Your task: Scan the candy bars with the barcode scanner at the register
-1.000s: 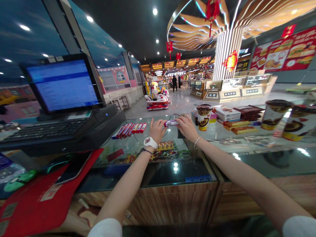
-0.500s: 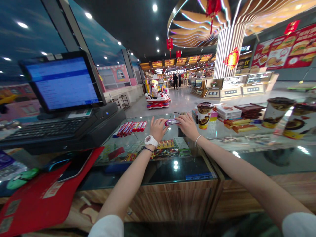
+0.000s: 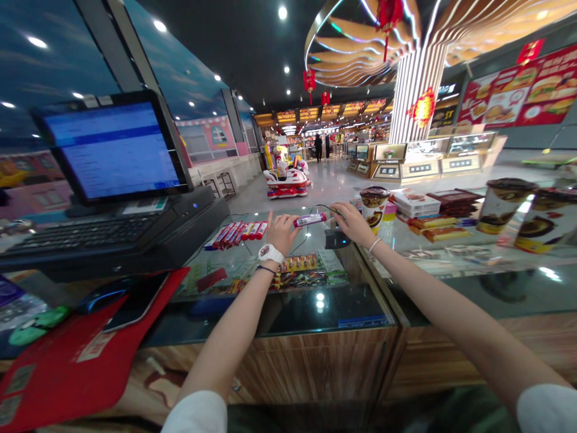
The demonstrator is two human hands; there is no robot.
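A purple and white candy roll [image 3: 310, 219] is held up over the glass counter by my left hand [image 3: 282, 232], its left end between the fingers. My right hand [image 3: 352, 222] is off to the right of the roll, apart from it, with its fingers bent over a small black device [image 3: 337, 239] on the glass. Whether that hand grips anything is hard to tell. Left of my left hand lies a row of red, white and blue candy rolls [image 3: 241, 232]. A brown Dove cup [image 3: 374, 207] stands just beyond my right hand.
At the left are a monitor [image 3: 112, 150], a keyboard [image 3: 85, 231], a phone [image 3: 137, 300] and a red mat [image 3: 90, 367]. To the right, snack packs [image 3: 439, 227] and two larger cups [image 3: 505, 204] stand on the glass. Distant people stand in the hall.
My right hand has let go of the roll's right end and moved right, uncovering the black device. My left hand has shifted slightly left with the roll.
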